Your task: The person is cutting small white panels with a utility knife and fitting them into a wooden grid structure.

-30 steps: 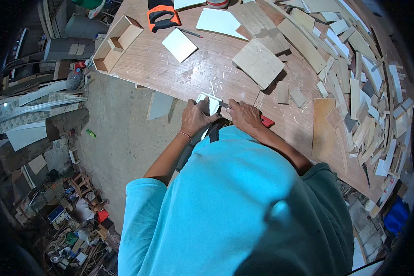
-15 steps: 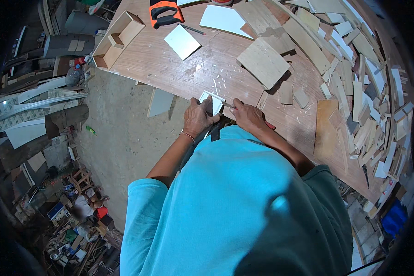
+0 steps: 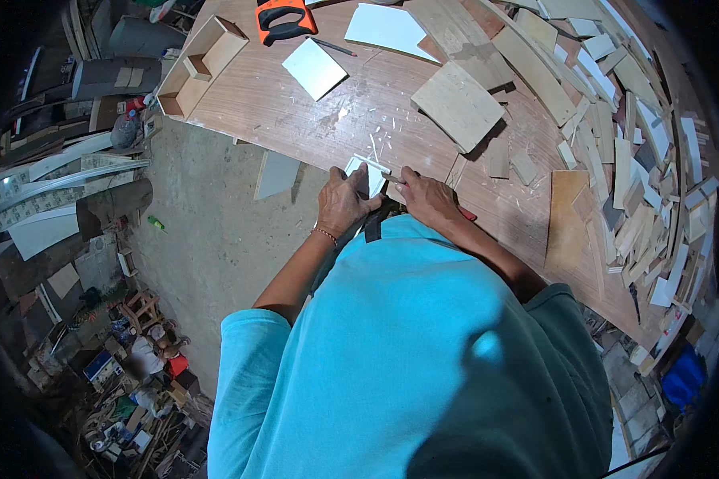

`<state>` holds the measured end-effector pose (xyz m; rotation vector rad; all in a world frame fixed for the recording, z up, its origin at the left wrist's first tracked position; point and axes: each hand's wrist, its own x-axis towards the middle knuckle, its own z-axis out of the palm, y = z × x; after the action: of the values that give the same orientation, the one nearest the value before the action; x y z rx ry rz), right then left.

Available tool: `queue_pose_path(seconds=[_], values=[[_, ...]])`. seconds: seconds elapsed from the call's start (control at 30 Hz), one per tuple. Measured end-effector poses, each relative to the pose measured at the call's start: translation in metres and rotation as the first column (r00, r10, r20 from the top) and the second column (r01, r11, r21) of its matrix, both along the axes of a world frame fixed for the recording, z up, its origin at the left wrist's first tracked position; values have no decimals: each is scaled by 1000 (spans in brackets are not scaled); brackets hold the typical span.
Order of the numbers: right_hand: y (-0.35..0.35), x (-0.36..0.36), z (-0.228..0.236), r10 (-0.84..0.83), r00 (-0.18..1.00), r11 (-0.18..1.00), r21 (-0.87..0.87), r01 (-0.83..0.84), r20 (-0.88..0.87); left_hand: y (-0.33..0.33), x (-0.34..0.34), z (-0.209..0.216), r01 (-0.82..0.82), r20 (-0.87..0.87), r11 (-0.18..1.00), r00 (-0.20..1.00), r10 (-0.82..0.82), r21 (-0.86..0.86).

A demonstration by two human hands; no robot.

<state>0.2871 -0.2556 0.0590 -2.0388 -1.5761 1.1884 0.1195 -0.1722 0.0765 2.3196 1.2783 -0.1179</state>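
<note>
At the table's near edge, my left hand [image 3: 343, 196] is closed on a small white board [image 3: 375, 182], its thumb and fingers on the board's left side. Across the board's far edge lies a thin white strip [image 3: 371, 164]. My right hand [image 3: 430, 196] is wrapped round a narrow-bladed tool with a red handle end [image 3: 467, 214]. The metal blade [image 3: 392, 178] points left and meets the right end of the strip; whether it is a knife or a chisel I cannot tell. White shavings [image 3: 377, 142] lie just beyond the board.
On the wooden table [image 3: 295, 112] lie an orange-handled saw [image 3: 286, 20], a pencil [image 3: 333, 46], a white panel [image 3: 315, 69] and an open wooden box [image 3: 202, 65]. A square wood block [image 3: 458, 106] and piled offcuts [image 3: 615, 152] fill the right. Another person [image 3: 156, 351] is at lower left.
My right hand and the blade have shifted slightly left along the strip. The left hand keeps its hold on the board. The whole view has moved a little.
</note>
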Motion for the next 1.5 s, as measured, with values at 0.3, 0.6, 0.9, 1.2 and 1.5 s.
queue_pose_path(seconds=[0.3, 0.6, 0.9, 1.2, 1.5], values=[[3, -1, 0, -1, 1000, 1000, 3, 1, -31, 2, 0, 1, 10, -6, 1000, 1000, -10, -13], [6, -6, 6, 33, 994, 998, 44, -38, 100, 2, -1, -1, 8, 19, 1000, 1000, -7, -13], [-2, -1, 0, 1, 999, 999, 39, -3, 49, 3, 0, 3, 0, -3, 999, 1000, 0, -32], [3, -2, 2, 1, 1000, 1000, 8, -1, -13, 3, 0, 0, -1, 15, 1000, 1000, 1, -21], [-4, 5, 6, -40, 999, 997, 66, 37, 34, 3, -1, -1, -11, 9, 999, 1000, 11, -35]])
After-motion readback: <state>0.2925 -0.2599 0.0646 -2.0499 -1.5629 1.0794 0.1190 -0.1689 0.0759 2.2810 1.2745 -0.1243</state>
